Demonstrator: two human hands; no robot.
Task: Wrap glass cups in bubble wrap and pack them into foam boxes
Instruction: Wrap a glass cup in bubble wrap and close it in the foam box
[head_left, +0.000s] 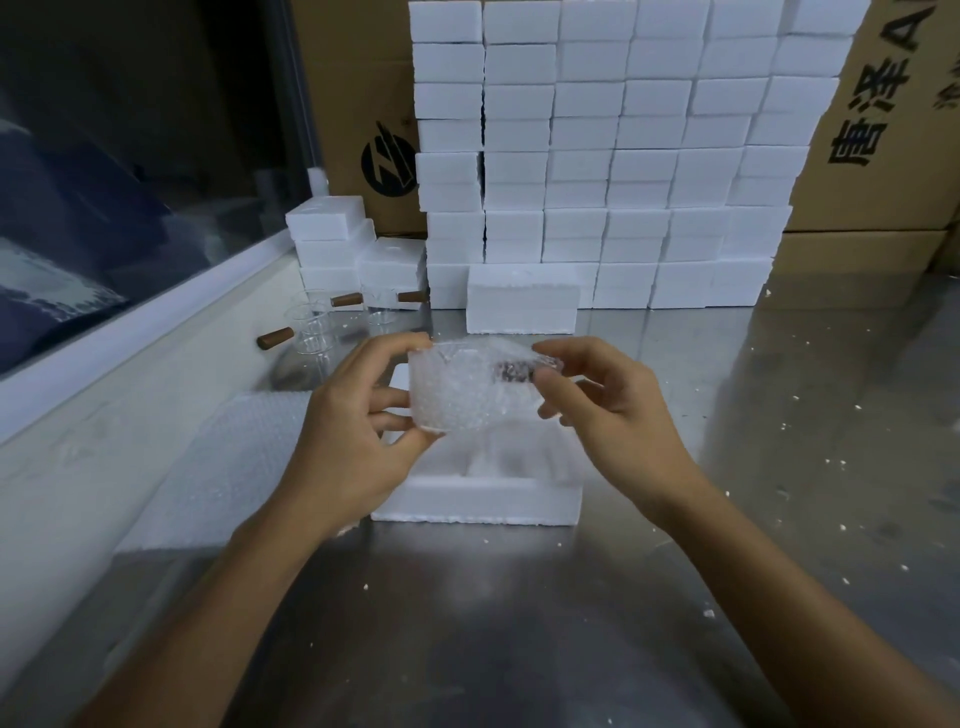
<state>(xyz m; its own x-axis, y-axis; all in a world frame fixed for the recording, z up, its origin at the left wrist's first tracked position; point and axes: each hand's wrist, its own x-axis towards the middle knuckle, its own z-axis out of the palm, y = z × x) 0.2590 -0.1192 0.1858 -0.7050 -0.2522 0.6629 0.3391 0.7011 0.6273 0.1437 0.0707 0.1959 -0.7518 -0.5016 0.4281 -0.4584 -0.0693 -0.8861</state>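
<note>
Over the steel table (519, 623), left hand (358, 415) and right hand (602, 405) each pinched an end of the bubble-wrapped cup (467, 389) above the open foam box (478, 493); loose wrap might unroll, letting glass slip.

Between the hands, the bubble wrap (467, 389) is clear and dotted with small bubbles, a dark brown handle (514, 371) showing through. Below them the foam box (475, 501) is plain white. Beyond them, stacked boxes (597, 156) are white; the cardboard (883, 130) is brown with black lettering.
</note>
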